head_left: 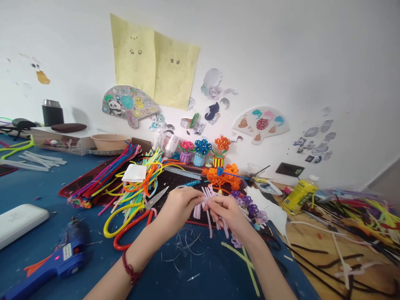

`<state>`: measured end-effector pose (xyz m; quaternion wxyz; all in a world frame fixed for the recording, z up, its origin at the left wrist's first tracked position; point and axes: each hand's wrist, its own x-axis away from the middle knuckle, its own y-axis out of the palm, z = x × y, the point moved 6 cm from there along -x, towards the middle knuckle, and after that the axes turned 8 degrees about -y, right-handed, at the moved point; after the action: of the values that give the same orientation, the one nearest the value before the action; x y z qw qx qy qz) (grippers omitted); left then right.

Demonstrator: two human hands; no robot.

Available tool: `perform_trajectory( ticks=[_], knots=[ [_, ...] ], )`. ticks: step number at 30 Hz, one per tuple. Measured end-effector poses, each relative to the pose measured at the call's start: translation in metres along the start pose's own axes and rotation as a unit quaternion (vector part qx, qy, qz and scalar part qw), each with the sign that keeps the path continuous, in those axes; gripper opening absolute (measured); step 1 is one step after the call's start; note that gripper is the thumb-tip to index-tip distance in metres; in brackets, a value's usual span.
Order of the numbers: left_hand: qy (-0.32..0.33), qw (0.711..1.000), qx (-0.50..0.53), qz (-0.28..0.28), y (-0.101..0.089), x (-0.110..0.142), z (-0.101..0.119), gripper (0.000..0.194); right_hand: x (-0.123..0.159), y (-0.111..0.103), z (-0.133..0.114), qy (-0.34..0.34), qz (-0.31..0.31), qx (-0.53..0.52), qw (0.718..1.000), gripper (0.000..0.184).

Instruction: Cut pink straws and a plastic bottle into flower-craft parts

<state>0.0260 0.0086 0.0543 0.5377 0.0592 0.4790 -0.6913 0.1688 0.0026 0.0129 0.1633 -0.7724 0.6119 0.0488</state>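
In front of me, both hands meet over a bunch of short pale lilac pipe cleaners (209,225). My right hand (231,214) is closed around the bunch, whose strips stick out above and below the fingers. My left hand (179,207) pinches at its upper left side; the exact spot between its fingertips is hidden. Left of my left hand lie scissors (156,198) with one yellow and one red handle, blades pointing up and right. Purple looped pipe-cleaner flowers (246,202) lie just beyond my right hand. An orange bunch of looped pipe cleaners (225,175) sits farther back.
A blue glue gun (67,252) and a white case (20,223) lie at the left. Many coloured pipe cleaners (103,179) fill a dark red tray. Small flower pots (200,159) stand by the wall. A yellow bottle (300,195) stands at the right.
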Motion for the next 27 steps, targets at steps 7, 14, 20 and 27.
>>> perform_trajectory(
  ticks=[7,14,20,27],
  knots=[
    [-0.030,0.999,-0.031,-0.020,0.004,-0.001,-0.006,0.016,-0.002,-0.002,-0.002,-0.045,0.004,0.126,0.991,0.041],
    [-0.028,0.997,-0.067,-0.038,0.007,0.001,-0.004,0.020,0.000,-0.002,-0.016,-0.178,0.030,0.344,0.921,0.035],
    [-0.015,0.996,-0.076,-0.040,0.009,0.001,-0.003,0.019,0.002,0.000,-0.014,-0.197,0.025,0.367,0.909,0.031],
    [0.029,0.985,-0.168,0.025,0.006,0.005,0.008,0.024,0.004,0.005,-0.018,-0.199,0.045,0.354,0.913,0.026]
  ],
)
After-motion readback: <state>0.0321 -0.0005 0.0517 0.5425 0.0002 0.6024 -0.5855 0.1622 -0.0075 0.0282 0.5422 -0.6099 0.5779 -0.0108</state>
